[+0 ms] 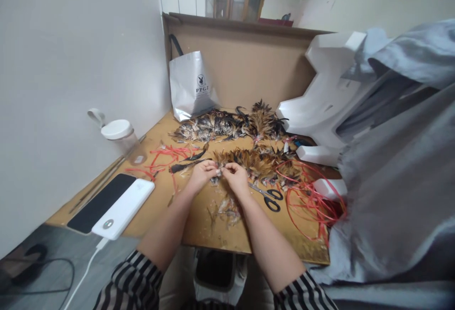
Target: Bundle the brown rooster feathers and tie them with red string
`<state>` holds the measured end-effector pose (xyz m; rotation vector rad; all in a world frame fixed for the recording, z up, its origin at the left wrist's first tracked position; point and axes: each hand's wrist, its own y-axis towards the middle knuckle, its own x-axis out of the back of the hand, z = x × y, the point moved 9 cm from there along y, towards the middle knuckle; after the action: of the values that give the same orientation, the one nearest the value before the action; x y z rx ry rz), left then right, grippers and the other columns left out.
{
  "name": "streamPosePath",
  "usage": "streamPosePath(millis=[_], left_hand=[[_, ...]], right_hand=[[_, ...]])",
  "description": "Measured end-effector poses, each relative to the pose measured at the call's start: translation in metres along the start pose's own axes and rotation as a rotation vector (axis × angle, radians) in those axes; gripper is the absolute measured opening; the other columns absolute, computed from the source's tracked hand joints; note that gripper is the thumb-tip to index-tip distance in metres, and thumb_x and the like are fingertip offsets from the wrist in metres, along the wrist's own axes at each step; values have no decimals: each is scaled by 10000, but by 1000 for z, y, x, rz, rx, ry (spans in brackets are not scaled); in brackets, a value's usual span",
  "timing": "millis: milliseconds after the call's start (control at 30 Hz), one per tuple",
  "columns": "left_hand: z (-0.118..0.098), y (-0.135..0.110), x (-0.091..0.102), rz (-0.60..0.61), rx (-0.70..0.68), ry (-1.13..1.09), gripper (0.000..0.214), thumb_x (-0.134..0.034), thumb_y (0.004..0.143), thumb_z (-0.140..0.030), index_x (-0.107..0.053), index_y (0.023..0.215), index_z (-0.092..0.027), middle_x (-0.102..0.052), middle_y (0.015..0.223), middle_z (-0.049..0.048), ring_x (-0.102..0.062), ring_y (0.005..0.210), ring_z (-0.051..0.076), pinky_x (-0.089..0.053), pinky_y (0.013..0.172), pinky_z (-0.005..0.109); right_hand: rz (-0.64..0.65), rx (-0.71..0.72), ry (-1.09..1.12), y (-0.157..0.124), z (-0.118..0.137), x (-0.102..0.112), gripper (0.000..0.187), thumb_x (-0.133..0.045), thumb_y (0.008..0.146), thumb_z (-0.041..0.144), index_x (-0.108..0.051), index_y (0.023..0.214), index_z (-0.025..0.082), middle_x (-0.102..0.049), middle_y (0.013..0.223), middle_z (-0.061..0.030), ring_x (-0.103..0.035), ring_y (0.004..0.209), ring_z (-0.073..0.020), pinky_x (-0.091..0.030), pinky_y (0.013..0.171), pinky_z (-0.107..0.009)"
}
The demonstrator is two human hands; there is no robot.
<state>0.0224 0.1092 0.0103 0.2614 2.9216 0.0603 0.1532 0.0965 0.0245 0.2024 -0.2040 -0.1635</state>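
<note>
My left hand (pixel 202 173) and my right hand (pixel 235 177) meet over the middle of a brown board (pixel 199 227). Both pinch a small bunch of brown feathers (pixel 217 173) between their fingertips. Just beyond the hands lies a loose pile of brown and black feathers (pixel 259 163). A longer row of feather bundles (pixel 227 127) lies farther back. Feather scraps (pixel 227 208) litter the board below my hands.
Black-handled scissors (pixel 268 196) lie right of my right hand. Red cords (pixel 313 201) coil at the right and more red cords (pixel 165 156) at the left. A phone (pixel 101 202), white power bank (pixel 124 208), lidded jar (pixel 122 139), silver bag (pixel 192 87), white foam (pixel 327 101), grey cloth (pixel 401 182).
</note>
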Motion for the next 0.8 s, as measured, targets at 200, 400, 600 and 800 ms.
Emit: streamPosePath(millis=[200, 400, 600, 800], left_hand=[[4, -2, 3, -13, 5, -7, 379, -759, 503, -268, -538, 780, -134, -600, 614, -29, -539, 556, 83, -404, 597, 208], [14, -7, -1, 62, 90, -206, 365, -760, 527, -247, -539, 787, -117, -579, 592, -12, -522, 523, 74, -388, 551, 194], [23, -10, -2, 72, 161, -336, 328, -758, 539, -226, -561, 777, -118, -599, 642, 7, -546, 562, 76, -419, 581, 199], [23, -5, 6, 8, 101, -124, 304, -742, 551, -298, -601, 743, -110, -618, 672, 19, -528, 548, 73, -415, 555, 197]], right_hand=[[-6, -13, 14, 0, -1, 0, 123, -582, 603, 271, -581, 614, 148, -529, 550, 14, -431, 502, -98, -342, 505, -215], [76, -194, 304, -7, -9, -10, 149, -619, 585, 290, -577, 611, 150, -512, 492, 41, -388, 431, -75, -276, 451, -206], [116, -176, 436, -8, -11, -17, 167, -647, 593, 310, -572, 600, 160, -522, 515, 44, -414, 461, -80, -313, 495, -213], [25, 33, 268, -5, 3, -5, 120, -606, 635, 276, -587, 621, 158, -537, 615, 28, -464, 588, -102, -360, 604, -220]])
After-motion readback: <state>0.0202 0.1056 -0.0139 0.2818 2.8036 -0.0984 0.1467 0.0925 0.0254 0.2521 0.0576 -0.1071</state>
